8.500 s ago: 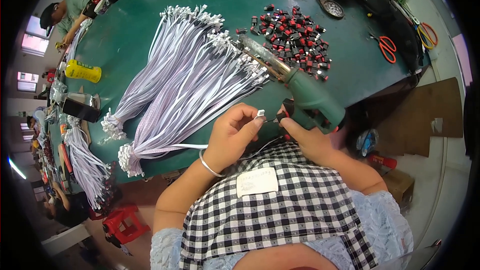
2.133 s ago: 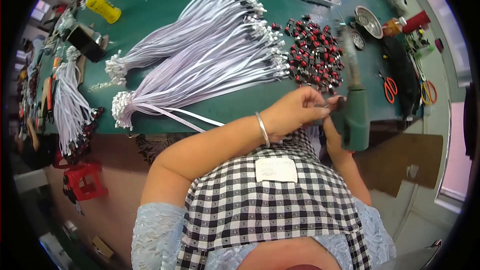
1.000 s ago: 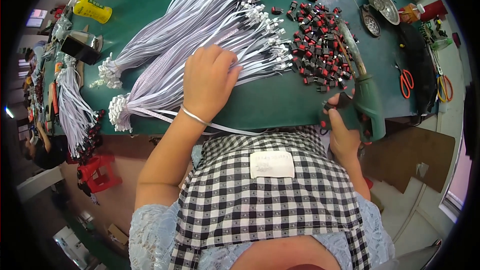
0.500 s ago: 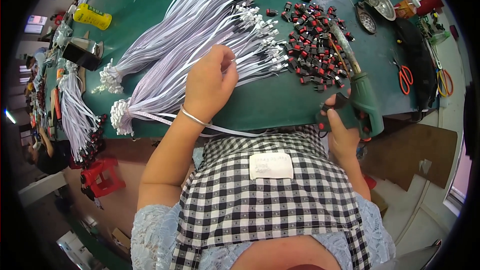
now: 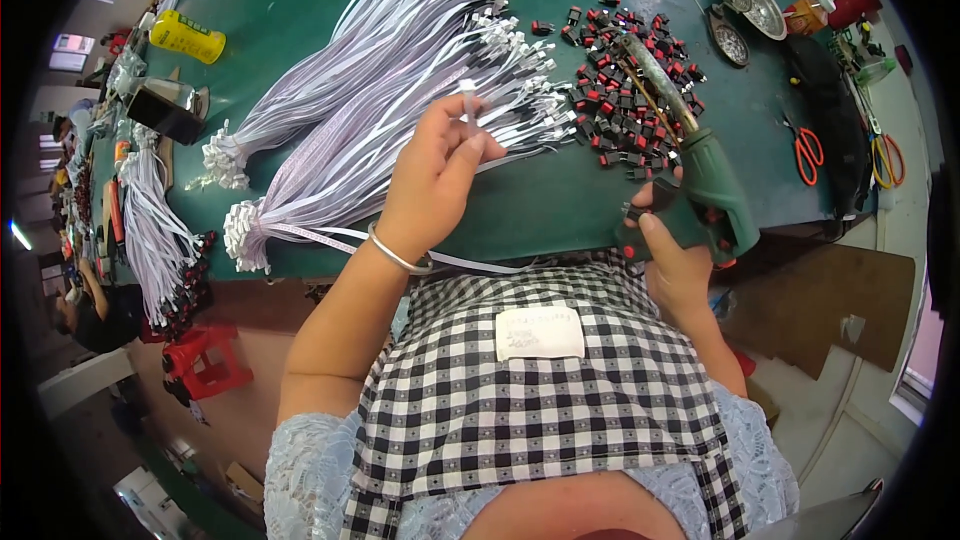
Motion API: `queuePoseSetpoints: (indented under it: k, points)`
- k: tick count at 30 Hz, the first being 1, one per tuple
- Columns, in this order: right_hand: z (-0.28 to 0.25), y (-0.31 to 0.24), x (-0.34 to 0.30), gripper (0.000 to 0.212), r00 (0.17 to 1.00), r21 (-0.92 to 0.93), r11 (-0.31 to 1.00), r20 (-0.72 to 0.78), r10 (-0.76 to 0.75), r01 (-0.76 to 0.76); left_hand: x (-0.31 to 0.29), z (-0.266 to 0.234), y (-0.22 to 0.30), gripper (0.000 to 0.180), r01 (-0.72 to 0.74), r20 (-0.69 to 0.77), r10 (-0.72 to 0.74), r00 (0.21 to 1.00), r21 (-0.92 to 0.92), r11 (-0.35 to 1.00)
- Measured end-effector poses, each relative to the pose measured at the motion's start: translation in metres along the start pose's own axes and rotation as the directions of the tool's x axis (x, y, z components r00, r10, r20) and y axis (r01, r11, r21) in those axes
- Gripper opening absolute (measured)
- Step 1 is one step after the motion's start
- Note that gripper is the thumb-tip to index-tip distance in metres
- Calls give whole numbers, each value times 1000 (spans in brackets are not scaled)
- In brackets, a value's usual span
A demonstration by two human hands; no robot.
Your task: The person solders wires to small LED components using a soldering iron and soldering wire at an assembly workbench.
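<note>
Shifted slightly rightward since the last frame: left hand, with a white connector now raised in it; green-handled soldering tool swung a little left. Left hand is narrowed, connector pinched upright between thumb and fingers, above the near bundle of white strips. Right hand is wrapped around the tool, and a small black part seems to be pinched at the same time; the exact grip is partly hidden. Tool's metal barrel is poised over the heap of red-and-black parts; contact cannot be told. Connector and black part are well apart, the bare tabletop lying between them. For good handling, the connector should be pinched close to its end so that it cannot twist, and the black part held steady with its tabs unobstructed. Barrel is best treated as hot: it should be kept clear of fingers, strips and heap. Loose strip by the tabletop's edge is best left slack, so nothing gets tugged. Both pinches should be kept light but firm.
</note>
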State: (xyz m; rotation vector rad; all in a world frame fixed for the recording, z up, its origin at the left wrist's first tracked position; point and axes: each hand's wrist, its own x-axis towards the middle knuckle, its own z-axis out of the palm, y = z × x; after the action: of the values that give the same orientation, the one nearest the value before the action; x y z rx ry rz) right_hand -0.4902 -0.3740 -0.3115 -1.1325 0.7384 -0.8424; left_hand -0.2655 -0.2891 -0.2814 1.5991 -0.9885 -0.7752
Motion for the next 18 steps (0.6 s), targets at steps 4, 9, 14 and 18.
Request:
queuePoseSetpoints:
  k: [4,9,14,18]
  points:
    - [5,0,4,55,1000,47,999,-10,-10,11,-5,-2,-8,29,36,11,-34,999,-206,978]
    - [6,-2,4,55,999,42,999,-23,-24,25,-4,3,-7,30,-47,-37,37,999,-315,948]
    - [1,1,0,55,999,89,996,-51,8,-3,-5,3,-13,29,89,71,-65,995,-433,897]
    - [-9,2,6,54,997,105,994,-76,-17,25,-12,11,-13,22,60,153,-47,987,-82,995]
